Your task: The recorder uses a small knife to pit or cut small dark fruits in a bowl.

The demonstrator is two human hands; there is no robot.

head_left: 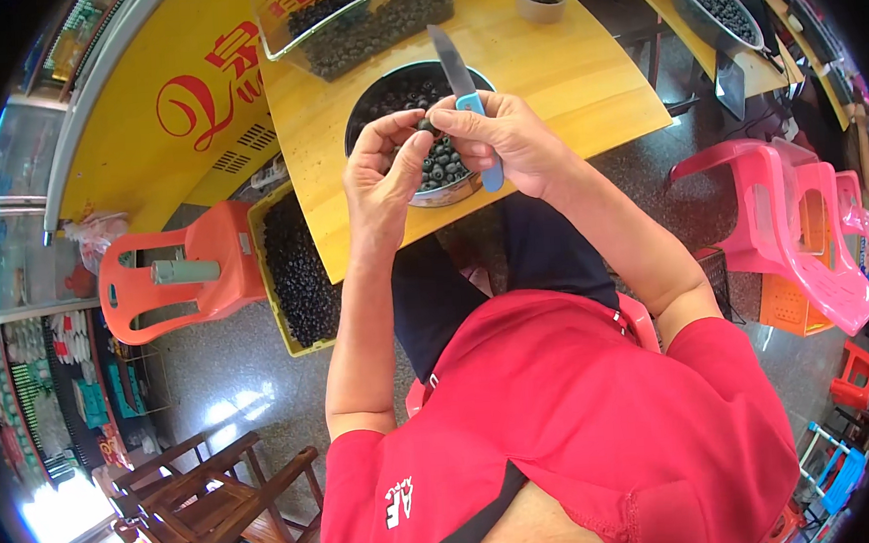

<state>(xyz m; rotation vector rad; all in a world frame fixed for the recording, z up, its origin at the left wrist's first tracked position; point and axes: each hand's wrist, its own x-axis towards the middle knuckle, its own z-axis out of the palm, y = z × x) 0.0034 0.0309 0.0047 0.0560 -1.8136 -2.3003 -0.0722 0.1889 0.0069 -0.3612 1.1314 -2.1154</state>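
My right hand (511, 137) is closed round the blue handle of a knife (456, 66), its blade pointing up and away from me. The thumb and fingertips of my left hand (384, 170) pinch a small dark round piece (425, 126), and my right fingertips meet it too. What kind of piece it is I cannot make out. Beneath both hands a round metal bowl (447, 194) stands near the table's front edge, holding many similar dark round pieces (440, 164). My hands hide part of its inside.
A clear plastic box (287, 50) of dark pieces stands on the far side of the wooden table (582, 83), with a small round container (541, 4) to its right. Left of the table are a yellow crate (263, 237) of dark pieces and an orange chair (181, 272). Pink chairs (780, 220) stand right.
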